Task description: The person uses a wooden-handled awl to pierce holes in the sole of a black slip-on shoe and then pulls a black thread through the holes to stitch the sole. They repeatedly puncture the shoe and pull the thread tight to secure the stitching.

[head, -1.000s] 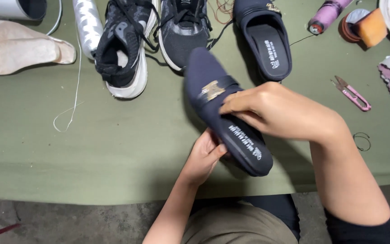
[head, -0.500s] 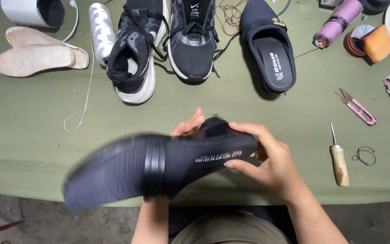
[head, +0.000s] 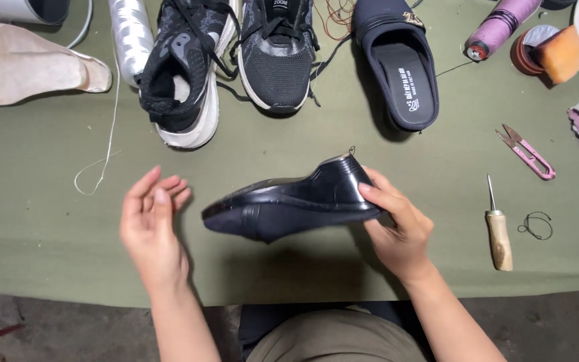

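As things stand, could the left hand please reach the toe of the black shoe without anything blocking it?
Probably yes: the left hand hovers open just beside the toe of the black shoe, which the right hand holds by the heel, and only bare green table lies between.

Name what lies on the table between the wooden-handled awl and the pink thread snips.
Nothing: in the head view, only bare green table cover separates the awl from the snips.

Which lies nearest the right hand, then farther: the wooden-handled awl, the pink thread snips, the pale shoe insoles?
From the right hand:
1. Wooden-handled awl, just to its right.
2. Pink thread snips, farther right and up.
3. Pale shoe insoles, far top left.
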